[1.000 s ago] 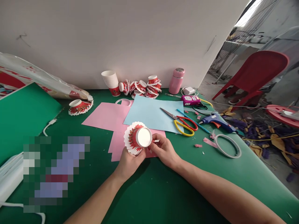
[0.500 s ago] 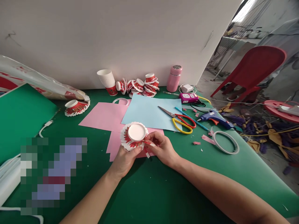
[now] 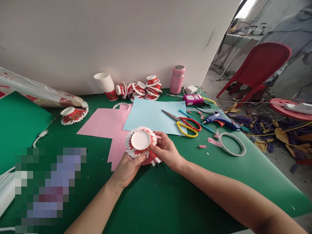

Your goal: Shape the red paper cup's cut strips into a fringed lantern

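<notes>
A red and white paper cup (image 3: pixel 140 140), its side cut into strips that fold outward like petals, is held bottom up between both hands. My left hand (image 3: pixel 129 167) grips its lower left edge, thumb on top. At its right side my right hand (image 3: pixel 168 151) pinches the strips with thumb and fingers. Some strips hang loose below, between the hands. Under and behind the cup lie pink paper sheets (image 3: pixel 97 123) and a light blue sheet (image 3: pixel 148 113), on which scissors (image 3: pixel 181 122) with red and yellow handles rest.
Along the wall stand a stack of paper cups (image 3: pixel 106 85), several cut cups (image 3: pixel 140 89) and a pink thermos (image 3: pixel 177 79). A blue glue gun (image 3: pixel 220 119), a blue pencil (image 3: pixel 197 122) and a tape roll (image 3: pixel 232 144) lie right. Another cut cup (image 3: pixel 74 115) sits left.
My right hand has shifted round the cup's right edge, from one loose strip to the strips there. The view has turned slightly right.
</notes>
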`<move>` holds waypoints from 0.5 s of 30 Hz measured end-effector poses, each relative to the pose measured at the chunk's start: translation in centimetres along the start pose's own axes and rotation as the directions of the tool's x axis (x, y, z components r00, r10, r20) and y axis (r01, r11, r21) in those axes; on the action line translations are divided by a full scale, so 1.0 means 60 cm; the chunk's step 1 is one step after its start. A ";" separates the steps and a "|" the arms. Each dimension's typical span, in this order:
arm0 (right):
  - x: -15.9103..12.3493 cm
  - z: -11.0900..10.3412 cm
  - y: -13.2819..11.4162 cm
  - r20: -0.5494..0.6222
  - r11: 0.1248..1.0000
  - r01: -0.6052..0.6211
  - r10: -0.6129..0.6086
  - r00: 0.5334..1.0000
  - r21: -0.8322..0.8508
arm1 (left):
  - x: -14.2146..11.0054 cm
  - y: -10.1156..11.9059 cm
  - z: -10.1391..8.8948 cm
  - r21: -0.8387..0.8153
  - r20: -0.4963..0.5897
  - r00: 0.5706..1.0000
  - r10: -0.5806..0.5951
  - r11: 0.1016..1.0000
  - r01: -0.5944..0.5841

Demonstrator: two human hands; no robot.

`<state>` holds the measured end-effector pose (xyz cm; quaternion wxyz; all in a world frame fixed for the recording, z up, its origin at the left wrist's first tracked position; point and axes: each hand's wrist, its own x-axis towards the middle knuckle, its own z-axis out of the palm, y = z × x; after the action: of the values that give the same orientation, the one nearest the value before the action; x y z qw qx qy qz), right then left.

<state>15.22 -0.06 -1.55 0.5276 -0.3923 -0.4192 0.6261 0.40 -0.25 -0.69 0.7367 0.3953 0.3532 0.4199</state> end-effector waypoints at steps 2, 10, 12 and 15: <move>0.001 0.000 0.003 -0.027 0.999 0.032 -0.032 0.999 -0.011 | 0.000 0.001 0.005 0.012 -0.018 1.000 0.002 1.000 -0.002; -0.002 0.003 0.006 -0.023 0.992 0.096 -0.098 0.995 -0.080 | 0.002 0.001 0.010 -0.022 -0.148 0.989 -0.021 1.000 0.018; -0.005 0.001 0.002 0.014 0.987 0.109 -0.108 0.994 -0.117 | 0.002 0.002 0.008 -0.060 -0.150 0.988 -0.041 0.998 0.032; -0.009 -0.007 -0.004 0.049 0.934 0.218 -0.213 0.976 -0.283 | 0.002 0.007 0.005 -0.150 -0.122 0.992 -0.021 0.989 0.003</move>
<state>15.75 -0.52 -1.43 0.5270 -0.4106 -0.5506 0.5005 0.56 -0.05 -0.20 0.7434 0.3102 0.3681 0.4643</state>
